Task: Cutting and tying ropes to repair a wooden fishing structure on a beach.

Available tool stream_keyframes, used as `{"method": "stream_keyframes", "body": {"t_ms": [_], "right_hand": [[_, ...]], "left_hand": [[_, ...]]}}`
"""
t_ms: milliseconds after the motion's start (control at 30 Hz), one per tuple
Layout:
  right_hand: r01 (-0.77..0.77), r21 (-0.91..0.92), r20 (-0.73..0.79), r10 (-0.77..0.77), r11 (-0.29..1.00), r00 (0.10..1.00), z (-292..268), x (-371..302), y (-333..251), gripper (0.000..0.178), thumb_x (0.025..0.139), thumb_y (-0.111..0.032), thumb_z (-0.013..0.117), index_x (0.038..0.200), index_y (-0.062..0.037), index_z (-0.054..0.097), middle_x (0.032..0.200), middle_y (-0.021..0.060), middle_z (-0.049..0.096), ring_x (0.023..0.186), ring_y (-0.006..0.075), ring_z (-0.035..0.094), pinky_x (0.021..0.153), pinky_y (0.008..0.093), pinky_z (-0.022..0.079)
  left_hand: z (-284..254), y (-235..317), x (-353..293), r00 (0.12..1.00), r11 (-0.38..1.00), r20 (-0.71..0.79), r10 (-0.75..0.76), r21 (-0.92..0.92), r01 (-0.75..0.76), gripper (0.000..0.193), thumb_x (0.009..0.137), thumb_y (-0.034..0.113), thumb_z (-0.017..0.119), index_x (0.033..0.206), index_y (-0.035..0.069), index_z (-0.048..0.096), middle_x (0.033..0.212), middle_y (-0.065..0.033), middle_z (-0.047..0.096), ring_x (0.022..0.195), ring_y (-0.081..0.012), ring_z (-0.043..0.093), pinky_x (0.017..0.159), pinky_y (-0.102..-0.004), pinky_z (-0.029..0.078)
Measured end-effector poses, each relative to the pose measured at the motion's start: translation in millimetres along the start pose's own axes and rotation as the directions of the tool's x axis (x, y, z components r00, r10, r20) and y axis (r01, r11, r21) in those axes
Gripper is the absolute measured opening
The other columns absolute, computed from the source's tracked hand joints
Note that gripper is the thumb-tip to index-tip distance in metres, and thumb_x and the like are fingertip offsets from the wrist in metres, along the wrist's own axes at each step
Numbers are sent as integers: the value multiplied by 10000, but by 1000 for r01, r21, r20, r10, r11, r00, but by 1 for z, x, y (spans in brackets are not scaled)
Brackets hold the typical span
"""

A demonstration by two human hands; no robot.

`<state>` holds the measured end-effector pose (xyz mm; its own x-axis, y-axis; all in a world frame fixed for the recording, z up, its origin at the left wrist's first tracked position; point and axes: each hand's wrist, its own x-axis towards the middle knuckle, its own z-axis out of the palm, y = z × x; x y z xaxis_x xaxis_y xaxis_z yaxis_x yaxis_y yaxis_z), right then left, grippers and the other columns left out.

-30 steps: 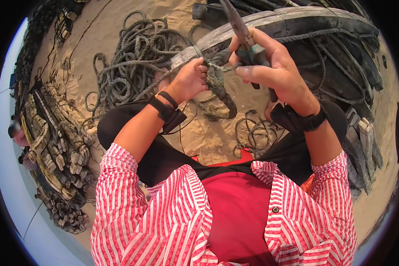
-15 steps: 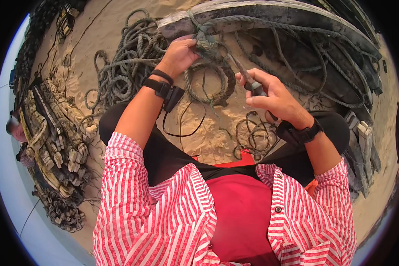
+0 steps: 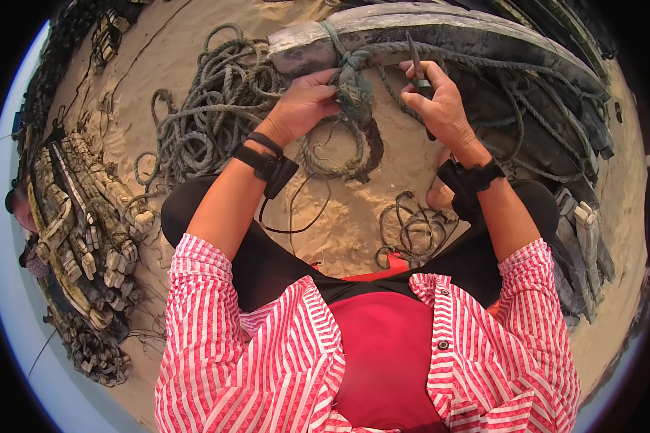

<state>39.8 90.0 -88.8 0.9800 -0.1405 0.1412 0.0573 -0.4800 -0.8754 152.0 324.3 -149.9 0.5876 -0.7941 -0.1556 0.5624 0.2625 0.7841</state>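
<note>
My left hand (image 3: 305, 107) is closed on the side of a frayed green rope knot (image 3: 353, 92). That knot hangs from the end of a weathered wooden beam (image 3: 433, 27), with one turn of rope passing round the timber. Below the knot, a rope loop (image 3: 372, 148) with a dark, ragged section rests against the sand. Raised to the right of the knot, my right hand (image 3: 446, 108) grips a knife (image 3: 414, 58) by its dark handle. The blade points up and away, apart from the rope, in front of the beam.
Coiled thick rope (image 3: 195, 133) is heaped left of the knot. More rope (image 3: 534, 130) drapes over dark timbers on the right. Thin cord (image 3: 415, 229) lies tangled between my legs. Bundled wooden pieces (image 3: 87, 231) are at far left, with a person partly visible beyond.
My right hand has moved up and away from me with the knife, whose blade now points upward. My left hand has shifted slightly right and stays at the knot.
</note>
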Motion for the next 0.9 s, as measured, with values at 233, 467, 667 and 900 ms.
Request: {"method": "stream_keyframes", "body": {"t_ms": [233,467,667,900], "right_hand": [[148,-688,-145,-334,711,931,-46,38,16,397,819,-218,668,1128,-12,525,1007,216,626,978,417,581,867,486,454],[31,-501,146,49,865,988,-63,42,21,340,813,-274,650,1008,-10,559,934,208,614,863,380,577,786,459,455],[-64,-302,256,145,951,956,-75,38,5,228,789,-198,625,921,-24,559,865,41,529,830,153,483,775,314,418],[-91,-146,325,135,985,936,-80,36,-9,315,795,-225,614,1040,-28,605,964,29,561,932,143,499,861,294,413]], "left_hand": [[6,-10,9,943,768,-43,331,594,-242,386,924,36,502,1290,23,622,1079,-11,711,865,-61,605,769,-236,494],[28,-48,19,944,644,-74,320,748,-159,296,952,70,563,1236,17,627,1132,-71,700,962,-159,670,810,-283,515],[58,-77,44,994,947,41,-101,-303,109,433,980,228,621,1353,45,500,1245,-117,623,1091,-229,628,955,-375,518],[77,-77,76,968,971,234,94,-235,-37,376,980,197,616,1314,37,549,1241,-102,633,1125,-206,607,974,-369,491]]}}
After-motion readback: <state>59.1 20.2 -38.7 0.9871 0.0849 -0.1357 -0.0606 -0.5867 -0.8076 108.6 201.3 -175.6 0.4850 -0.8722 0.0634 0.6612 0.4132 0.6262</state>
